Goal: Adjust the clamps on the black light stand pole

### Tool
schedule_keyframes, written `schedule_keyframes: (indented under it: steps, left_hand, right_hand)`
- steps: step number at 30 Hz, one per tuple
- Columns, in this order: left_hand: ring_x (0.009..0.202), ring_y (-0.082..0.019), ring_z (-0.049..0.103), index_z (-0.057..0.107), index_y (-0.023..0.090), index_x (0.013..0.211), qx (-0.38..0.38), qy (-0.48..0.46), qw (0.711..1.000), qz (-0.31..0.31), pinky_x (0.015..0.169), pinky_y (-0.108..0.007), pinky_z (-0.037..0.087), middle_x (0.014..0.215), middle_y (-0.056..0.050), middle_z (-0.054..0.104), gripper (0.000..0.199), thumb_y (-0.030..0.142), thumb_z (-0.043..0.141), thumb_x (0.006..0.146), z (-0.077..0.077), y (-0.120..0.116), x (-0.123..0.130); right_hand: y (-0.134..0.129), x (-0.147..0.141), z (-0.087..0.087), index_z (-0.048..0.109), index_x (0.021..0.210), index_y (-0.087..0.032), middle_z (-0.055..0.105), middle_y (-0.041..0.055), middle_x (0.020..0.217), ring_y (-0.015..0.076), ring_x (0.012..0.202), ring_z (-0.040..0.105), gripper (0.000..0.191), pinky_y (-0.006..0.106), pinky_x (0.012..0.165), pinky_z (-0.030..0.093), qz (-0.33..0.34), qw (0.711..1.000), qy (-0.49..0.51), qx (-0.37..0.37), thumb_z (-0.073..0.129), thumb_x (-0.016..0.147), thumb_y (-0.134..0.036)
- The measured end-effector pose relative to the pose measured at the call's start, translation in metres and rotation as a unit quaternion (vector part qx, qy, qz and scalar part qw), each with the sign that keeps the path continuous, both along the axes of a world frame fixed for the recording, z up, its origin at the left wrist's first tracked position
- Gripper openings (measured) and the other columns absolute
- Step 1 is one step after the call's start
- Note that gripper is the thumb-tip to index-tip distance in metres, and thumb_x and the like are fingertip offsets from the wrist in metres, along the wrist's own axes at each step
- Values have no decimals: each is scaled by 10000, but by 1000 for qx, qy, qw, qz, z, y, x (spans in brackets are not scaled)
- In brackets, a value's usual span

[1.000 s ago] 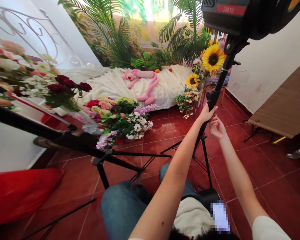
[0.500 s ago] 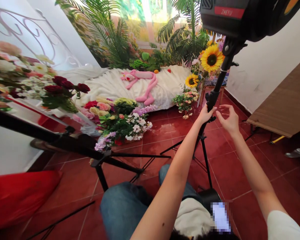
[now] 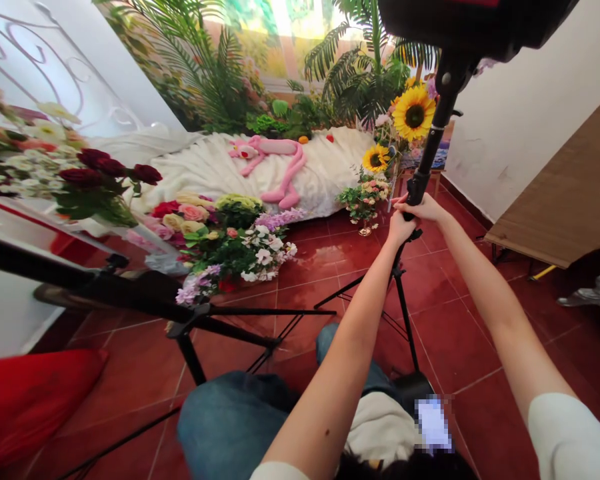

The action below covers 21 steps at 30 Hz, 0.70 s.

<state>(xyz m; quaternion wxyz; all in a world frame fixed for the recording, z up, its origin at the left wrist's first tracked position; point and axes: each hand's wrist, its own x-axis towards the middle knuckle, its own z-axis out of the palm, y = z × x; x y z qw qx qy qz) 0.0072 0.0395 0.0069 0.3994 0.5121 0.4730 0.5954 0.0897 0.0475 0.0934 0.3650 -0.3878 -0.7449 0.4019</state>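
Note:
A black light stand (image 3: 433, 137) rises from the floor right of centre, leaning to the right, with a large black lamp (image 3: 475, 23) at its top. My left hand (image 3: 401, 229) is wrapped round the pole, its forearm coming up from below. Just above it, my right hand (image 3: 425, 208) grips the same pole from the right side, fingers reaching round it. The two hands touch or nearly touch. The stand's legs (image 3: 407, 327) spread over the red tiles below.
Another black stand (image 3: 130, 290) crosses the left side. Flowers (image 3: 245, 243) lie beside a white draped cloth (image 3: 330, 177) with a pink plush toy (image 3: 275, 148). Sunflowers (image 3: 414, 115) stand behind the pole. A brown board (image 3: 565, 187) leans at right; red fabric (image 3: 35, 400) lies at lower left.
My right hand, apart from the pole with fingers spread before, has closed round it. My left hand remains on the pole. The view has shifted slightly, and the lamp sits higher in it.

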Motion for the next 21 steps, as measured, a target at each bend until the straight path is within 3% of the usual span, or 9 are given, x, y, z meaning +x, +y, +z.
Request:
schedule_keyframes:
  steps: [2,4,8,12,21]
  left_hand:
    - [786,-173,671,678,160,999,-2,7,1000,9,777,-290,514,823,-51,711,283,217,739,729,6,-4,0]
    - [788,-164,658,674,177,959,0,11,1000,22,781,-282,500,823,-38,702,248,278,749,746,12,-8,0]
    - [742,-140,616,657,189,876,7,25,999,33,747,-256,464,747,-4,659,203,346,739,777,21,-18,1]
    - [655,-125,565,641,185,777,20,42,998,29,661,-240,414,624,18,577,287,464,702,811,26,-23,0]
    - [591,-112,532,632,182,766,3,36,999,25,589,-230,375,600,19,560,282,450,711,803,23,-17,2]
  right_hand:
    - [-1,5,13,682,748,-167,766,94,863,210,825,725,379,377,825,614,49,998,14,-22,873,615,-466]
    - [0,5,23,663,751,-178,743,64,756,191,728,709,417,365,746,627,49,998,24,-14,891,598,-493]
    - [11,-6,43,612,733,-203,633,-15,586,154,593,653,432,361,696,636,-36,993,87,70,876,642,-532]
    - [21,-16,63,596,748,-206,565,-30,551,168,607,663,418,364,688,639,-79,982,125,114,842,702,-540]
    - [4,-14,66,609,781,-217,603,2,600,182,660,675,423,312,625,597,-94,983,48,150,786,738,-598]
